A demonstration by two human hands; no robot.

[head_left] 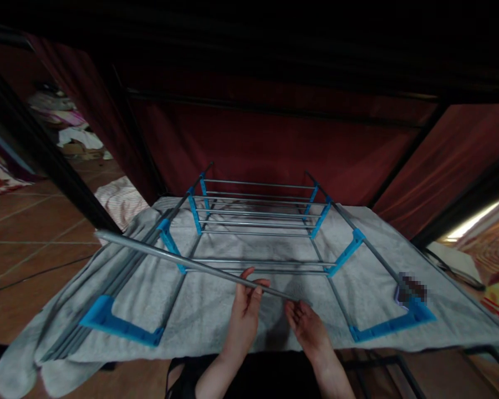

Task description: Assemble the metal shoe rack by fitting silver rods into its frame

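Over the grey towel [216,316], head view: the left hand [245,303] is clenched round a long grey rod [183,259], grip near its near end. The right hand [306,324] lies palm up and loose, fingertips touching the rod's tip. The rod slants up and left above the rack [258,221].

Judgement: the far end overhangs, so steady the tip with the right hand and keep the rod level.

Rod: smooth, round metal tube. Rack: thin parallel bars in blue plastic brackets [120,327], angular and matte. Towel: soft terry.
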